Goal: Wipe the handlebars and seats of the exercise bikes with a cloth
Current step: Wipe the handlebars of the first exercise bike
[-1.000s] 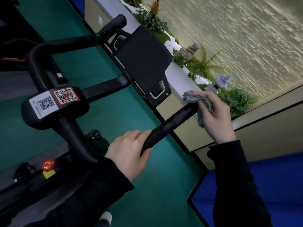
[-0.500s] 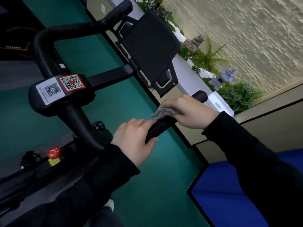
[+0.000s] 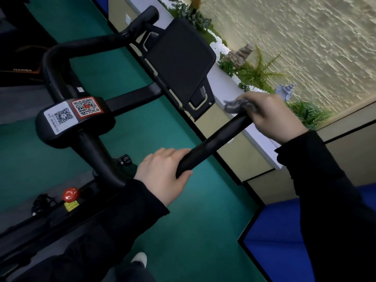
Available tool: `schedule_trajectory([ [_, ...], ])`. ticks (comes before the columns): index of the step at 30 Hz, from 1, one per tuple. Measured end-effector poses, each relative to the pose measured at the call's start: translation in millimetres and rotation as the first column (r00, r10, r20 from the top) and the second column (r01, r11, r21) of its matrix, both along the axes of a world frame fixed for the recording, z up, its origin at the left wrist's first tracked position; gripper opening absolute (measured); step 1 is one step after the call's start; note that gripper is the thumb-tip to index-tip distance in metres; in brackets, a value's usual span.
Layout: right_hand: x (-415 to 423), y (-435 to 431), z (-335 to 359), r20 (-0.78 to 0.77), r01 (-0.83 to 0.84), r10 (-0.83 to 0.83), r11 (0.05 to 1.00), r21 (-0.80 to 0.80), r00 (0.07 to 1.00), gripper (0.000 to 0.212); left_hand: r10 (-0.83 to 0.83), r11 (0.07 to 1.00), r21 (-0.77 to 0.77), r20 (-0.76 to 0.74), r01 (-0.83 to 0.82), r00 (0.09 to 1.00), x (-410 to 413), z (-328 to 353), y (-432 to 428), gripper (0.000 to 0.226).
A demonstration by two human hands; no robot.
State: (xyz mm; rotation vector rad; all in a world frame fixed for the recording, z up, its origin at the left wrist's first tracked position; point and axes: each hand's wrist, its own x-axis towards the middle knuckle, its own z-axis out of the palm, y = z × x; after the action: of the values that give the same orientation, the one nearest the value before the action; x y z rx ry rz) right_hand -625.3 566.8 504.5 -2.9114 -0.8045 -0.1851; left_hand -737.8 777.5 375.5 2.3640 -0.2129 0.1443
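A black exercise bike fills the left half of the view. Its near handlebar [image 3: 213, 142] runs diagonally from lower left to upper right. My left hand [image 3: 162, 176] grips the lower part of this bar. At the bar's far tip, my right hand [image 3: 272, 117] holds a grey cloth [image 3: 237, 105] wrapped over the end. The far handlebar [image 3: 97, 44] curves across the top left. A dark console screen [image 3: 181, 60] sits between the two bars. The seat is out of view.
A pad with two QR stickers [image 3: 73, 112] tops the stem. A red knob [image 3: 70, 193] sits on the frame below. Green floor [image 3: 193, 220] lies underneath. A white ledge with plants [image 3: 258, 76] and a stone wall run along the right; a blue mat [image 3: 272, 241] lies bottom right.
My right hand slid the cloth down the bar towards my left hand, then back up to the bar's tip. My left hand kept its grip.
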Motion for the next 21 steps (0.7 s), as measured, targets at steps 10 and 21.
schedule_trajectory([
  [10,-32.7,-2.6,-65.6,-0.399,0.438,-0.194,0.237,0.867,0.896,0.026,0.024,1.000,0.014,0.031,-0.024,0.999,-1.8,1.2,-1.3,0.042],
  [21,-41.4,25.9,-81.3,-0.556,0.425,-0.179,-0.471,0.773,0.812,0.025,-0.018,0.999,0.037,-0.007,0.018,1.000,-1.1,1.8,-0.2,0.046],
])
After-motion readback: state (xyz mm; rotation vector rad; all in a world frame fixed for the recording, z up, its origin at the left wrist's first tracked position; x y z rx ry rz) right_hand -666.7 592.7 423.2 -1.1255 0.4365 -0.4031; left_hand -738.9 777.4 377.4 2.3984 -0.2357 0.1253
